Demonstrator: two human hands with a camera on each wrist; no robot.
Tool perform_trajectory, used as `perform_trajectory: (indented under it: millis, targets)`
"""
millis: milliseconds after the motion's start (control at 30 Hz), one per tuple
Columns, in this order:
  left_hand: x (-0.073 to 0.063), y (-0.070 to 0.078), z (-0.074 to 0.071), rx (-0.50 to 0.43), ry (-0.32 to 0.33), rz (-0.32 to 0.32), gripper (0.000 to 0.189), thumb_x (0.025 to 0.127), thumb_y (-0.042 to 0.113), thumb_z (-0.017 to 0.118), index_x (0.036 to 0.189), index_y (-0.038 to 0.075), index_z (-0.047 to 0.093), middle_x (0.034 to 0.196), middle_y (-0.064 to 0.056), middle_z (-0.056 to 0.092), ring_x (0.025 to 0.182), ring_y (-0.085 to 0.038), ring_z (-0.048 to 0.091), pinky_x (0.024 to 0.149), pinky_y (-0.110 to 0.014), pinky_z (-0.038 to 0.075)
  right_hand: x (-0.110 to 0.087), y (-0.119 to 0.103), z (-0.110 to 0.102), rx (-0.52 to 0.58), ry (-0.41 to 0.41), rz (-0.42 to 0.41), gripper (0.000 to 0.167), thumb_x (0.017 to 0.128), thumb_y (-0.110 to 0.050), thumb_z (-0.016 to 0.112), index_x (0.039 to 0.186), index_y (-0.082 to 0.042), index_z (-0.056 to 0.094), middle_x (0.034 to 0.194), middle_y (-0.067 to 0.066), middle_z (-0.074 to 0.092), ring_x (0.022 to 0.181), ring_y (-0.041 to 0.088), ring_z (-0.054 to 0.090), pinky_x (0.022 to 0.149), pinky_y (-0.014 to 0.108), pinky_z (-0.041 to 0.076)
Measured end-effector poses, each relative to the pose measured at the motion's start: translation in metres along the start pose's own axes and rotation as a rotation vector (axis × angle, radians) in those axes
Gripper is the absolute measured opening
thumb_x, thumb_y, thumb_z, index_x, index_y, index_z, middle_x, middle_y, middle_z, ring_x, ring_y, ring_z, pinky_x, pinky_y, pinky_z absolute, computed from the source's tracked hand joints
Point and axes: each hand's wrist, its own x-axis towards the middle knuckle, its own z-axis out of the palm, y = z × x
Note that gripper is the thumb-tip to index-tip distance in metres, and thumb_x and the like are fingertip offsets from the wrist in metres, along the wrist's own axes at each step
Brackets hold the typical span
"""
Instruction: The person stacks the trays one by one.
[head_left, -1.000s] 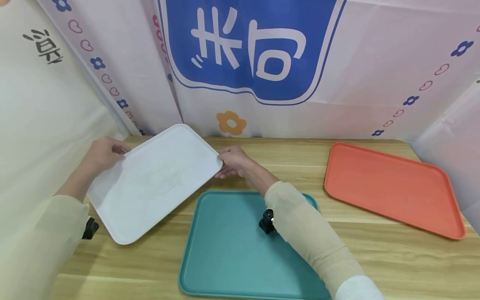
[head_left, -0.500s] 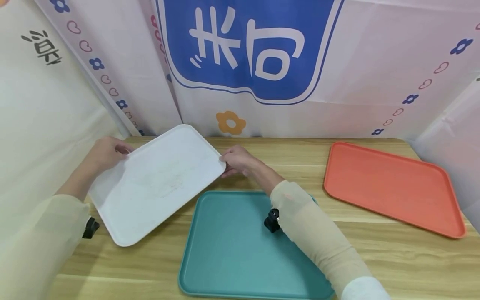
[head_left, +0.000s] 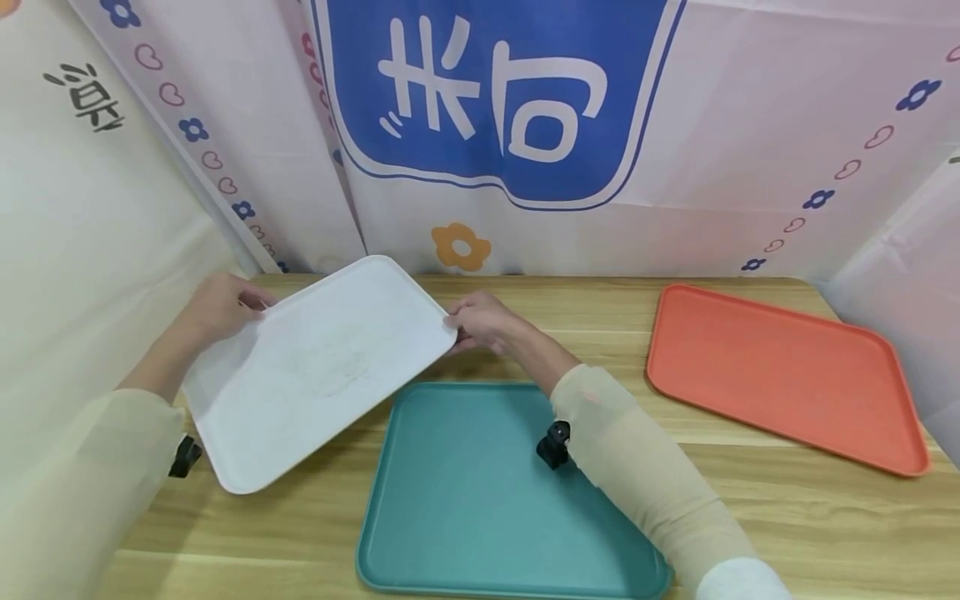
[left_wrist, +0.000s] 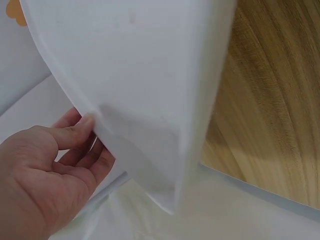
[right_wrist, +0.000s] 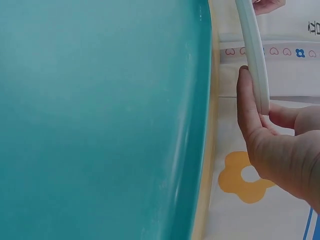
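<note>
A white rectangular tray (head_left: 322, 367) with rounded corners is held in both hands at the left of the head view, turned at a slant above the wooden table. My left hand (head_left: 225, 308) pinches its far left edge; in the left wrist view the thumb (left_wrist: 82, 127) lies on the inner side of the rim. My right hand (head_left: 483, 321) pinches the right corner, thumb on top and fingers beneath, as the right wrist view shows with the hand (right_wrist: 280, 145) at the tray's edge. Close below the right forearm lies a teal tray (head_left: 480, 500).
An orange-red tray (head_left: 783, 379) lies on the right of the wooden table (head_left: 750, 517). Printed cloth (head_left: 712, 142) hangs behind the table, and white cloth (head_left: 90, 233) stands along the left side. Each wrist wears a small black device (head_left: 553, 444).
The white tray has shifted slightly to the right, with both hands keeping hold of it. Its far corner sits a little lower. The teal and orange-red trays stay in place.
</note>
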Motion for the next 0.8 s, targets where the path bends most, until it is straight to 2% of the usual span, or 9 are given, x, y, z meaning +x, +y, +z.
perform_trajectory:
  millis: [100,233,467,567,667,800]
  targets:
    - [-0.001,0.002,0.0,0.0,-0.013,-0.01,0.023,0.089,-0.015,0.062,0.11,-0.014,0.07,0.103,-0.035,0.068,0.096,-0.049,0.063,0.079,-0.046,0.054,-0.002,-0.001,0.0,-0.001,-0.007,-0.005,0.031,0.106,0.002,0.051,0.134,0.013,0.059,0.118,0.026,0.068,0.099,0.035,0.072,0.083,0.04,0.064]
    - [-0.001,0.003,0.001,-0.004,-0.019,-0.013,0.021,0.09,-0.014,0.062,0.11,-0.014,0.07,0.107,-0.036,0.067,0.1,-0.052,0.062,0.087,-0.06,0.053,-0.003,0.0,0.001,-0.011,-0.001,-0.005,0.031,0.107,0.002,0.05,0.134,0.014,0.059,0.117,0.026,0.068,0.098,0.034,0.072,0.081,0.039,0.064]
    - [-0.001,0.002,0.003,-0.001,-0.016,0.003,0.022,0.09,-0.014,0.062,0.11,-0.014,0.069,0.106,-0.036,0.067,0.099,-0.051,0.061,0.088,-0.062,0.05,-0.005,0.0,0.002,0.017,0.011,0.004,0.029,0.107,0.002,0.049,0.131,0.015,0.059,0.117,0.026,0.067,0.099,0.035,0.072,0.082,0.041,0.064]
    - [-0.002,0.0,0.003,-0.004,-0.006,0.019,0.021,0.089,-0.014,0.063,0.109,-0.015,0.069,0.104,-0.036,0.067,0.097,-0.05,0.062,0.086,-0.058,0.052,-0.006,-0.001,0.002,0.022,0.012,0.009,0.028,0.107,0.003,0.049,0.13,0.015,0.06,0.117,0.026,0.067,0.099,0.035,0.072,0.082,0.041,0.064]
    - [-0.004,-0.002,0.004,-0.019,-0.011,0.039,0.02,0.088,-0.016,0.064,0.107,-0.015,0.069,0.102,-0.035,0.068,0.097,-0.05,0.063,0.081,-0.041,0.055,-0.007,0.0,0.001,0.016,0.017,0.017,0.029,0.107,0.002,0.049,0.13,0.014,0.06,0.117,0.026,0.067,0.098,0.034,0.072,0.082,0.04,0.064]
    - [-0.01,-0.009,0.003,-0.056,-0.061,0.04,0.02,0.09,-0.017,0.062,0.109,-0.017,0.068,0.104,-0.035,0.068,0.1,-0.05,0.063,0.075,-0.021,0.048,-0.007,0.001,-0.001,0.029,0.028,0.023,0.03,0.107,0.002,0.049,0.133,0.014,0.059,0.12,0.026,0.066,0.1,0.035,0.071,0.082,0.04,0.064]
